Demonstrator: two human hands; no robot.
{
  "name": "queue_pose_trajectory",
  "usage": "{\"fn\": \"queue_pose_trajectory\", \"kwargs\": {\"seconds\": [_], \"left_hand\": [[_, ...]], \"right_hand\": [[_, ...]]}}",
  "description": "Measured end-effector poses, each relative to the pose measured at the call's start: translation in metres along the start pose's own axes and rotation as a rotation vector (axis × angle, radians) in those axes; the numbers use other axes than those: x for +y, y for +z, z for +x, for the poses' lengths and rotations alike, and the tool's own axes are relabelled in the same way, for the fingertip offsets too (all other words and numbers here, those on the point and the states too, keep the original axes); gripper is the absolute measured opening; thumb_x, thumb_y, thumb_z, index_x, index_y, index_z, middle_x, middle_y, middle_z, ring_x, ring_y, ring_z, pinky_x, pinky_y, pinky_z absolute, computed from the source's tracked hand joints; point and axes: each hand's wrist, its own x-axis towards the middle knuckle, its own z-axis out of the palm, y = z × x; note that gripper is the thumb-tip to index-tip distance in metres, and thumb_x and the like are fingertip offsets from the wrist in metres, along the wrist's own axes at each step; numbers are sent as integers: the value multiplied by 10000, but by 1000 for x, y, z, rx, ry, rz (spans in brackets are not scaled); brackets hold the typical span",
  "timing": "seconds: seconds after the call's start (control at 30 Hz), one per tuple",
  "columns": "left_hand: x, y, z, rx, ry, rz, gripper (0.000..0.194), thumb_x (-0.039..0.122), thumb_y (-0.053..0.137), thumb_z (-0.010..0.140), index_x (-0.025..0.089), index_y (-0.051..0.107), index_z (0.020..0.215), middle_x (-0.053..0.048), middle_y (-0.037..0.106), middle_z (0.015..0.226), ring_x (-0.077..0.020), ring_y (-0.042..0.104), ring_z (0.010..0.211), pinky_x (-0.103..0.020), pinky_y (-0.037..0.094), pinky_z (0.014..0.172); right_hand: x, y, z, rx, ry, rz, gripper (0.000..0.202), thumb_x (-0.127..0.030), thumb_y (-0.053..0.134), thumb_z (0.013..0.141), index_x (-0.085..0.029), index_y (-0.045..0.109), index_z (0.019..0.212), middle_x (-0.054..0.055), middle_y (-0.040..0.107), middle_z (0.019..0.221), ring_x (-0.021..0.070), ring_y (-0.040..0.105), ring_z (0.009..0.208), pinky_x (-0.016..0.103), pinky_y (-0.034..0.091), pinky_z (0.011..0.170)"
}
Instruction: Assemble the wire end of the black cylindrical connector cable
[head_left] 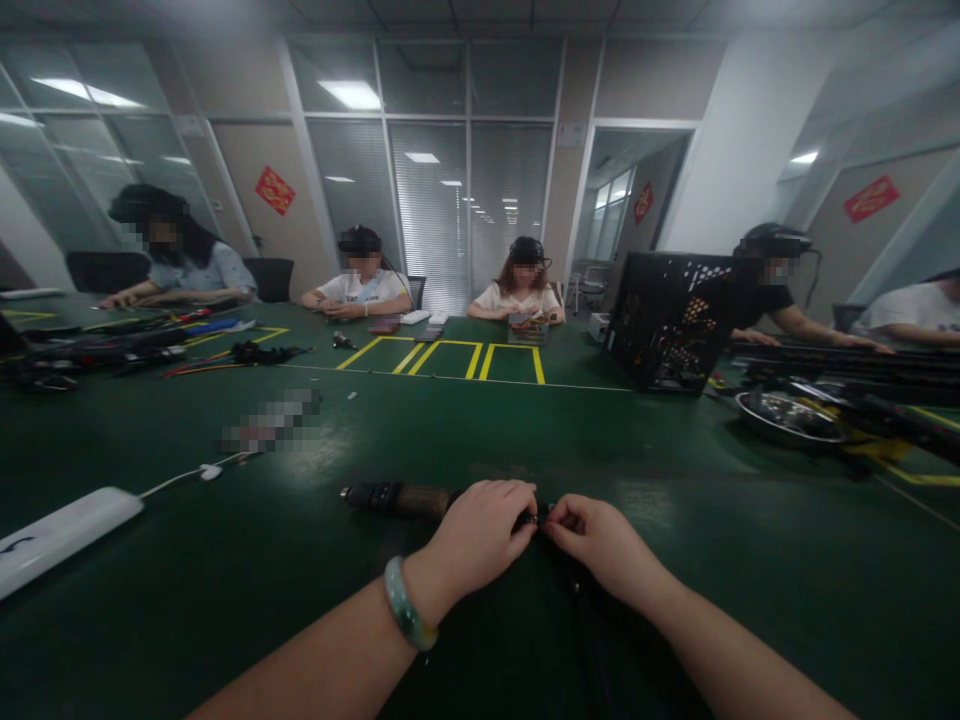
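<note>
A dark, rod-shaped tool [424, 502], by its look an electric screwdriver, lies crosswise on the green table, its metal tip pointing left. My left hand [484, 530], with a jade-like bangle [407, 605] on the wrist, is closed over its right end and covers that part. Close beside it, my right hand [600, 540] pinches a small dark piece at the end of a black cable [576, 585]. The fingertips of both hands almost meet there. From the right fingers the cable runs down towards me, blurred against the dark table. Whether plug and tool are joined cannot be made out.
A white power strip [71, 540] lies at the left with its cord. Bundled wires [112, 345] lie beyond it. To the right stand a black computer case [667, 320] and a metal bowl [791, 418] holding small parts. Several people sit around the table [450, 430].
</note>
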Motion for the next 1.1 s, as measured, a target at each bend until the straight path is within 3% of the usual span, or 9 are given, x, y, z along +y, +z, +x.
{"fn": "queue_pose_trajectory", "kwargs": {"seconds": [0.43,0.57,1.1], "left_hand": [[-1,3,2,19,10,0,187,155,612,826,208,570,1000,-29,590,1231,-213,557,1104,-402,434,972],[0,1,1,5,2,8,95,182,600,841,199,580,932,-35,600,1211,-218,556,1110,-406,439,969],[-1,2,2,-26,20,-3,138,128,554,853,204,607,955,-25,630,1153,-205,568,1078,-402,432,967]], "right_hand": [[2,0,1,5,-12,-7,122,-294,587,856,-192,641,816,-9,679,761,143,614,682,216,399,577],[2,0,1,5,-1,-11,124,-292,583,858,-193,648,822,-5,684,768,146,619,687,219,404,581],[-11,11,0,149,87,-168,194,-384,586,856,-220,658,780,-8,686,727,152,617,655,235,355,540]]}}
